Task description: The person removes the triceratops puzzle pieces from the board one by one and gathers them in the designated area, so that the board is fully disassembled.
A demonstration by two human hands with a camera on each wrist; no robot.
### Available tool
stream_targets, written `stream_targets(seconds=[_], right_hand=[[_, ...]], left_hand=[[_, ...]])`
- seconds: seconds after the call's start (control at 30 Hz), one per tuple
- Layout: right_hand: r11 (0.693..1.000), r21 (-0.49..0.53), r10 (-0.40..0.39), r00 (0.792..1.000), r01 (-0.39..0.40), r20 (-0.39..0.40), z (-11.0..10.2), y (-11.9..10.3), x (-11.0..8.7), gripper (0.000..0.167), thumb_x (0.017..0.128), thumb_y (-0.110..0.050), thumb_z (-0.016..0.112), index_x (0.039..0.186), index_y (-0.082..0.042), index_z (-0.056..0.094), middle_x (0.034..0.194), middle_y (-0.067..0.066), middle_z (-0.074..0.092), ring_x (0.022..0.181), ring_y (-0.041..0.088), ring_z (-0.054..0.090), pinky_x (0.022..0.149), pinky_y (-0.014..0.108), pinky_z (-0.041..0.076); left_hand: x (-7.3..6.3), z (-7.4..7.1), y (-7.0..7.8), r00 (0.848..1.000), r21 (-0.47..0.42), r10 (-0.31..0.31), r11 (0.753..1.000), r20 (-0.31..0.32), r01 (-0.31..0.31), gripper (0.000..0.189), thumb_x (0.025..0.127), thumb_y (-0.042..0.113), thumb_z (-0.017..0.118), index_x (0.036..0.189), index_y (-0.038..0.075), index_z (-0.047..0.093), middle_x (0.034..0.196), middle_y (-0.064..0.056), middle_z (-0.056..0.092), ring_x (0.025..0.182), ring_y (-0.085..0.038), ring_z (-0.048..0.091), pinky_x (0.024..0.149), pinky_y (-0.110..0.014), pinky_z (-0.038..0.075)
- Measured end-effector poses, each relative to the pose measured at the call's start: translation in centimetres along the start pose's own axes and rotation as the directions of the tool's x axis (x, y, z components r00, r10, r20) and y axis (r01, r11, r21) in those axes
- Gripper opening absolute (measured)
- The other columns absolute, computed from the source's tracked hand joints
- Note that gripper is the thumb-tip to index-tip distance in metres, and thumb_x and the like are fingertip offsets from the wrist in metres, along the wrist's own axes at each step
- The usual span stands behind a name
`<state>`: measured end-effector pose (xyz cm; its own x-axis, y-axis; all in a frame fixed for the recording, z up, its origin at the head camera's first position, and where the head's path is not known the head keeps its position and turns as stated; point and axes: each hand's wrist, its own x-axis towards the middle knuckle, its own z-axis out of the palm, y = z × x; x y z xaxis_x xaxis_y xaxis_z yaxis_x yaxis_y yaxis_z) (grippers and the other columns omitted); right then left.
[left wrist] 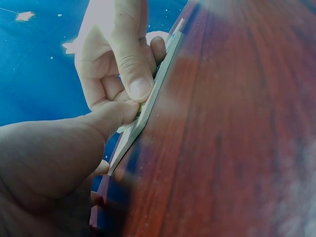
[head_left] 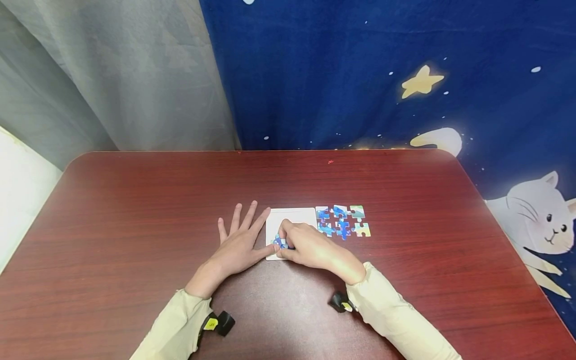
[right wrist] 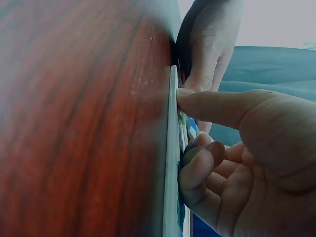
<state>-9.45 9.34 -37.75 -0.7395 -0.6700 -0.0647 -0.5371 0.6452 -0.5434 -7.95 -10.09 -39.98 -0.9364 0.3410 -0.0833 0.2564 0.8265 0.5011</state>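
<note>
A white puzzle board lies flat on the table, with blue puzzle pieces at its lower left corner, partly covered by fingers. My right hand is over the board, its fingers bent and its thumb at the near edge, pinching a puzzle piece there. Flat beside the board's left edge, my left hand has its fingers spread. The left thumb touches the corner next to the right thumb. How the pinched piece sits against its neighbours is hidden by the fingers.
Several loose puzzle pieces, blue, green and yellow, lie in two rows just right of the board. A small red mark shows near the far edge of the brown table. Grey and blue curtains hang behind.
</note>
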Motion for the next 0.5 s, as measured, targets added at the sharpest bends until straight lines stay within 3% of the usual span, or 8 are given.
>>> stream_targets(seconds=[0.27, 0.5], right_hand=[[1.0, 0.006, 0.006, 1.0, -0.006, -0.005, 0.03, 0.02, -0.02, 0.024, 0.085, -0.025, 0.069, 0.09, -0.012, 0.05, 0.059, -0.007, 0.044, 0.053, 0.005, 0.039, 0.05, 0.022, 0.035], [1.0, -0.014, 0.024, 1.0, -0.024, -0.014, 0.2, 0.0, 0.02, 0.026, 0.082, -0.024, 0.071, 0.093, -0.012, 0.05, 0.061, -0.007, 0.045, 0.053, 0.006, 0.041, 0.05, 0.022, 0.036]], left_hand=[[0.0, 0.0, 0.02, 1.0, 0.005, -0.008, 1.0, 0.0, 0.008, 0.084, 0.083, 0.06, 0.055, 0.15, 0.022, 0.021, 0.155, -0.011, 0.005, 0.138, -0.037, -0.009, 0.096, -0.068, -0.01], [0.04, 0.02, 0.1, 1.0, -0.005, -0.023, 1.0, 0.003, 0.023, 0.072, 0.091, 0.059, 0.041, 0.15, 0.023, 0.022, 0.155, -0.009, 0.006, 0.139, -0.035, -0.01, 0.097, -0.067, -0.011]])
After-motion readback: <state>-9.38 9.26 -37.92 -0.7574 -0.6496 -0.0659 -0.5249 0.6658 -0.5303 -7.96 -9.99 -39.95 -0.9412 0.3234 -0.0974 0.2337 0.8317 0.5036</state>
